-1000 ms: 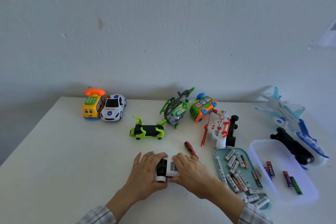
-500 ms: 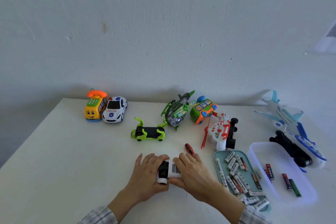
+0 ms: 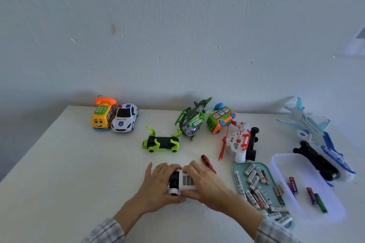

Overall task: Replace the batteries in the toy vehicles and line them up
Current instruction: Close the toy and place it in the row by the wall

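Low in the middle of the frame, my left hand (image 3: 158, 183) and right hand (image 3: 205, 183) clasp a small white toy car (image 3: 182, 182). It seems light, hard plastic, likely slick; I hold its sides.

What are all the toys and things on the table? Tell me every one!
phone bus: 1, yellow with orange handset, far left
police car: 1, white, touching the bus's right side
green car: 1, green and black, upside down, middle
helicopter: 1, green and grey, back middle
green bus: 1, green and orange, right of helicopter
rescue helicopter: 1, white and red, on its side
planes: 2, white and blue, far right
screwdriver: 1, red, by right hand
tray: 1, teal, many white batteries
tub: 1, clear, a few dark batteries
table: 1, white
white car: 1, white and black, in both hands
left hand: grips the car
right hand: grips the car
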`<state>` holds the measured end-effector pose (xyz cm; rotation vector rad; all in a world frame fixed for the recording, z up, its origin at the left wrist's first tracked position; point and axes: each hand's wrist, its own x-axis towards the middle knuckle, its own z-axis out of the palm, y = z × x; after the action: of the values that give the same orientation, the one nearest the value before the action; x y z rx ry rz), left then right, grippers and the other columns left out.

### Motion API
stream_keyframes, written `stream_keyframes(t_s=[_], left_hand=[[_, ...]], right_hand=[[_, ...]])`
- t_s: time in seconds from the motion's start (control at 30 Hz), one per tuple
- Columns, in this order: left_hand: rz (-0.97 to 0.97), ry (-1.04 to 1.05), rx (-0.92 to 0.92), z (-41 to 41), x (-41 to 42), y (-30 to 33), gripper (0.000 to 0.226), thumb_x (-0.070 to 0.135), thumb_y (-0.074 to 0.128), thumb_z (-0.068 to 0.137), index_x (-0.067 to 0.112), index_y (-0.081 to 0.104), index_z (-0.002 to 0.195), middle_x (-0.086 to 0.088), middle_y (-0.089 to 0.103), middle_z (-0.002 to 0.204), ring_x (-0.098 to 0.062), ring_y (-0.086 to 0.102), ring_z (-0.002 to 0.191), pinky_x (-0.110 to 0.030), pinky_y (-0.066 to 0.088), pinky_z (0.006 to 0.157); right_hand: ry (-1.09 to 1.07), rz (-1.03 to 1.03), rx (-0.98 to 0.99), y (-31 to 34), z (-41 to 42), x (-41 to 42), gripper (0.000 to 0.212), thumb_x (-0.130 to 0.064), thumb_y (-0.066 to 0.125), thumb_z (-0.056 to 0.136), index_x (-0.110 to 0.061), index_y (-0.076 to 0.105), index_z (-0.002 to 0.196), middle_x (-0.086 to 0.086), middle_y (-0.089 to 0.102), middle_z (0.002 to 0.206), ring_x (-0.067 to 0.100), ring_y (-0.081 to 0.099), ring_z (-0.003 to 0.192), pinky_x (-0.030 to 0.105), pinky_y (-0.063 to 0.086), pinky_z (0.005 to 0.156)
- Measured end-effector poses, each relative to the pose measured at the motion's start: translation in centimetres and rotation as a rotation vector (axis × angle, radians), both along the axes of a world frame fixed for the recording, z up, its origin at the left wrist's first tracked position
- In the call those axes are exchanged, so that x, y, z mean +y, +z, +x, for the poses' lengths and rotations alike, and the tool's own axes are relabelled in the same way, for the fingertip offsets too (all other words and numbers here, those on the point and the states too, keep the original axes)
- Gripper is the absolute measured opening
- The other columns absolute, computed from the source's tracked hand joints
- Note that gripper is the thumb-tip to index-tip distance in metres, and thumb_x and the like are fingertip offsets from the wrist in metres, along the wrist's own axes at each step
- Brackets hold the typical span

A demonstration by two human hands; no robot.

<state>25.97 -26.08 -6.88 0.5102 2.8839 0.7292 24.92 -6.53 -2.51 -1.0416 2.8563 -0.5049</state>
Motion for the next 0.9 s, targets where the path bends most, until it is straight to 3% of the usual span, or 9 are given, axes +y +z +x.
stream_keyframes(t_s=[0.07, 0.13, 0.27, 0.4, 0.53, 0.6, 0.67, 0.8, 0.9], left_hand=[[-0.033, -0.01, 0.006, 0.0, -0.1, -0.1, 0.106, 0.097, 0.025, 0.053, 0.035, 0.027, 0.139, 0.02, 0.037, 0.138, -0.004, 0.02, 0.137, -0.043, -0.008, 0.115], [-0.035, -0.005, -0.006, 0.0, 0.0, 0.1, 0.109, 0.096, 0.02, 0.051, 0.033, 0.026, 0.14, 0.02, 0.034, 0.14, -0.003, 0.017, 0.138, -0.043, -0.009, 0.116], [0.042, -0.048, -0.072, 0.2, 0.0, 0.9, 0.094, 0.091, 0.037, 0.061, 0.036, 0.026, 0.135, 0.022, 0.033, 0.131, 0.0, 0.016, 0.137, -0.043, -0.019, 0.113], [0.154, -0.018, -0.075, 0.5, 0.1, 1.2, 0.068, 0.065, 0.051, 0.072, 0.037, 0.033, 0.131, 0.022, 0.04, 0.126, 0.006, 0.027, 0.128, -0.041, -0.018, 0.115], [0.17, -0.013, -0.032, 0.7, 0.7, 1.0, 0.052, 0.059, 0.055, 0.069, 0.051, 0.038, 0.117, 0.024, 0.047, 0.106, 0.007, 0.038, 0.108, -0.038, 0.004, 0.117], [0.214, -0.021, 0.019, 0.9, 1.1, 0.8, 0.044, 0.057, 0.056, 0.068, 0.061, 0.037, 0.108, 0.022, 0.049, 0.095, 0.006, 0.041, 0.097, -0.033, 0.021, 0.108], [0.282, -0.008, 0.071, 1.3, 1.5, 0.9, 0.043, 0.052, 0.06, 0.068, 0.066, 0.038, 0.102, 0.021, 0.051, 0.088, 0.004, 0.044, 0.093, -0.026, 0.028, 0.097], [0.383, 0.022, 0.157, 1.6, 2.9, 1.6, 0.035, 0.041, 0.07, 0.068, 0.043, 0.054, 0.098, 0.016, 0.053, 0.085, -0.005, 0.052, 0.084, -0.031, 0.041, 0.084], [0.411, -0.002, 0.225, 1.5, 4.0, 3.1, 0.036, 0.038, 0.072, 0.065, 0.038, 0.055, 0.097, 0.015, 0.049, 0.084, -0.008, 0.05, 0.08, -0.024, 0.041, 0.076]], right_hand=[[0.057, -0.021, 0.084, -0.2, -0.1, 0.1, 0.054, -0.059, 0.046, 0.087, -0.021, 0.041, 0.126, -0.002, 0.047, 0.113, 0.012, 0.046, 0.093, 0.025, 0.039, 0.082], [-0.044, -0.137, 0.05, 0.1, 0.1, 0.0, 0.06, -0.067, 0.042, 0.085, -0.023, 0.045, 0.126, -0.006, 0.049, 0.112, 0.009, 0.045, 0.095, 0.022, 0.038, 0.087], [-0.355, -0.242, -0.076, 0.2, -1.1, -0.2, 0.055, -0.058, 0.047, 0.088, -0.025, 0.045, 0.132, -0.01, 0.049, 0.119, 0.009, 0.043, 0.107, 0.029, 0.034, 0.098], [-0.468, -0.201, -0.289, 0.0, -2.4, 0.2, 0.046, -0.045, 0.055, 0.09, -0.022, 0.051, 0.13, -0.004, 0.056, 0.126, 0.015, 0.05, 0.113, 0.034, 0.038, 0.101], [-0.5, -0.311, -0.307, 0.1, -1.9, 0.4, 0.035, -0.037, 0.056, 0.092, -0.02, 0.058, 0.123, -0.005, 0.058, 0.122, 0.011, 0.052, 0.113, 0.024, 0.04, 0.094], [-0.566, -0.405, -0.324, 0.2, -1.3, 0.7, 0.028, -0.033, 0.059, 0.091, -0.02, 0.062, 0.116, -0.005, 0.061, 0.115, 0.011, 0.055, 0.108, 0.024, 0.043, 0.091], [-0.619, -0.474, -0.337, 0.6, -0.6, 1.2, 0.023, -0.03, 0.062, 0.089, -0.021, 0.064, 0.11, -0.006, 0.062, 0.108, 0.009, 0.057, 0.103, 0.023, 0.045, 0.087], [-0.656, -0.608, -0.379, 1.9, 1.7, 2.1, 0.019, -0.024, 0.068, 0.084, -0.022, 0.066, 0.103, -0.008, 0.062, 0.104, 0.0, 0.055, 0.099, 0.008, 0.042, 0.071], [-0.694, -0.708, -0.36, 3.2, 3.1, 2.7, 0.018, -0.022, 0.074, 0.078, -0.024, 0.067, 0.095, -0.01, 0.059, 0.1, -0.002, 0.054, 0.093, 0.018, 0.051, 0.073]])
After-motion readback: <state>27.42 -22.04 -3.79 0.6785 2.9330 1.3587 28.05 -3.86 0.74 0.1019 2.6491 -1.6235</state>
